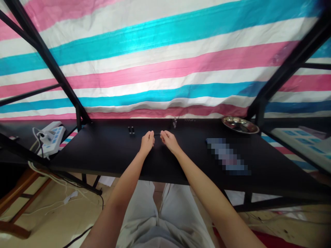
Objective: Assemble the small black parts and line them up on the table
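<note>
On the black table (pixel 103 148) bearing the metal plate (pixel 241 125), your left hand (pixel 148 140) and right hand (pixel 169 140), both left of the plate, are curled closed on a thin dark piece (pixel 157 134) spanning between them, with two small black pieces (pixel 132 130) noted farther left of the plate.

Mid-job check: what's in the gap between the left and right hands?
In the head view, a thin dark piece shows between the left hand and the right hand, too small to identify; black tabletop lies behind it.
</note>
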Motion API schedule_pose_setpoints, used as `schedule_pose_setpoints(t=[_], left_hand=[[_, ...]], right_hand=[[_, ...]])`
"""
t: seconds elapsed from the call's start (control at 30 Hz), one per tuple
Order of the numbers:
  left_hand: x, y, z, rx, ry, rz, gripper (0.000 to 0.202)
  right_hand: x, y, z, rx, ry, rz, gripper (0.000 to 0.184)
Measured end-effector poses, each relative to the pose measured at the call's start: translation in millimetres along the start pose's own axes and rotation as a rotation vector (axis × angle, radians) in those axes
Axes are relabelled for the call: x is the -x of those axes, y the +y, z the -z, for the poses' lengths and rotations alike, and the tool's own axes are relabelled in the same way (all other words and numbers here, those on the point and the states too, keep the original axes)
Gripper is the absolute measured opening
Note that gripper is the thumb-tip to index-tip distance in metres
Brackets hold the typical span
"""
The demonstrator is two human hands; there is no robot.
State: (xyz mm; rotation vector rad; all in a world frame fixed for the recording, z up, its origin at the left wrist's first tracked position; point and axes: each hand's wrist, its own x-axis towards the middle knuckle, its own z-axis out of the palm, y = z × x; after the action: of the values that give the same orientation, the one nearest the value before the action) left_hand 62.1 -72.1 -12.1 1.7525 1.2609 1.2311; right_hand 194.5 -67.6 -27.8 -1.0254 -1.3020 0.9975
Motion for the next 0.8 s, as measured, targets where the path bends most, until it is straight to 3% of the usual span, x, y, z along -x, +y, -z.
schedule_pose_setpoints(t=[0.3, 0.7, 0.8], left_hand=[[-4.1, -3.9, -2.5, 0.234, 0.015, 0.159, 0.051], [-7.3, -8.9, 0.3, 0.264, 0.088, 0.185, 0.05], [-7.3, -9.9, 0.5, 0.273, 0.091, 0.173, 0.048]], right_hand=[[0.8, 2.0, 0.0, 0.058, -0.027, 0.021, 0.044], [-0.3, 5.4, 8.3, 0.158, -0.045, 0.115, 0.026], [2.4, 0.1, 10.7, 0.317, -0.031, 0.219, 0.028]])
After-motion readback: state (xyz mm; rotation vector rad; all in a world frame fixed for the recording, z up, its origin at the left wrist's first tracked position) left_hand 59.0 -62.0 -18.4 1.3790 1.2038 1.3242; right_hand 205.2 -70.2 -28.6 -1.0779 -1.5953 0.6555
